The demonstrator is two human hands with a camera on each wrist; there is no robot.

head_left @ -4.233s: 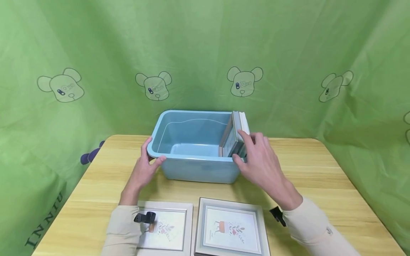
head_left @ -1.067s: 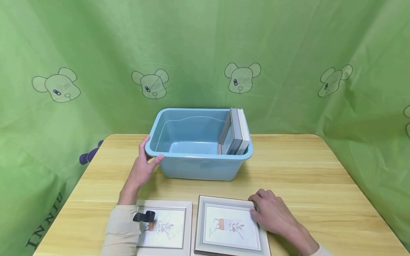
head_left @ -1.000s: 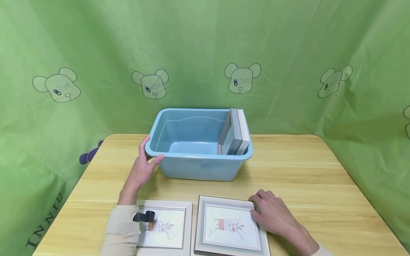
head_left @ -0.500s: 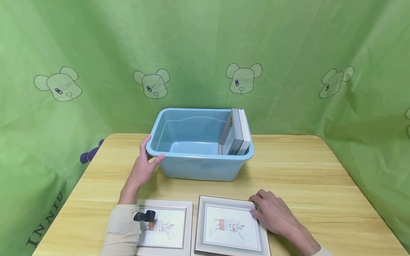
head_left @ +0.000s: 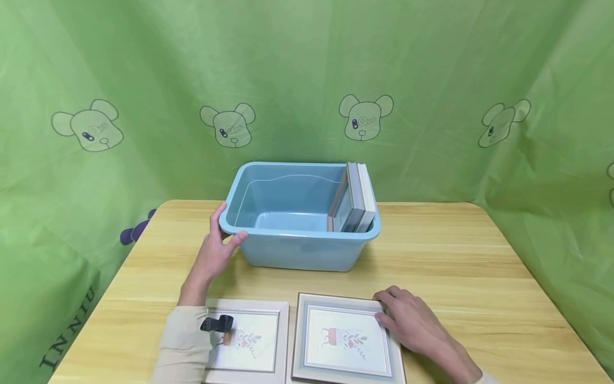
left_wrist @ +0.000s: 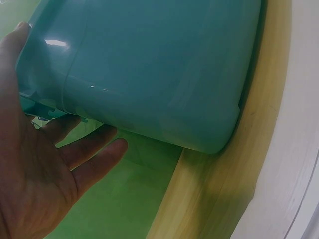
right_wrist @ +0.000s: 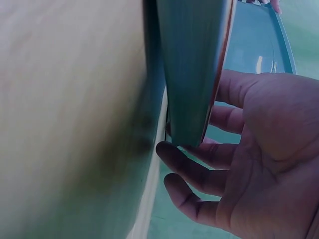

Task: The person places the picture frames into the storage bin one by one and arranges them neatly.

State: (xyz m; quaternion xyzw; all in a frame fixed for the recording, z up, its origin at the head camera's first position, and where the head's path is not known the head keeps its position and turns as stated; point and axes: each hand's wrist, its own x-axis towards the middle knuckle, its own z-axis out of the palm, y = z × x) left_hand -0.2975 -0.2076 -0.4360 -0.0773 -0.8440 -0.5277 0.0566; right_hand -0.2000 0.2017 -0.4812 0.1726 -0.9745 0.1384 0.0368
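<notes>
One light-blue rectangular plastic tub [head_left: 297, 252], centre of the frame, on one pale wood-grain worktop [head_left: 455, 256]. Two picture frames standing on edge, leaning, at its right end: one grey frame [head_left: 355, 186], one white frame [head_left: 367, 194]. Two more lying face up: one white rectangular picture frame [head_left: 283, 341], lower left of centre, partly under a sleeve; one silver-grey rectangular picture frame [head_left: 299, 336], lower centre, just beside it. One green cloth backdrop [head_left: 288, 64] behind. Changed since the earliest frame: the right hand [head_left: 408, 322], formerly at the tub's right end, is now at lower right of centre; the left hand [head_left: 213, 253] unmoved. Poses: left hand clamped on the tub's left front corner, thumb over the rim; right hand clamped on the silver-grey rectangular picture frame's upper right corner, fingers bent round its edge.
</notes>
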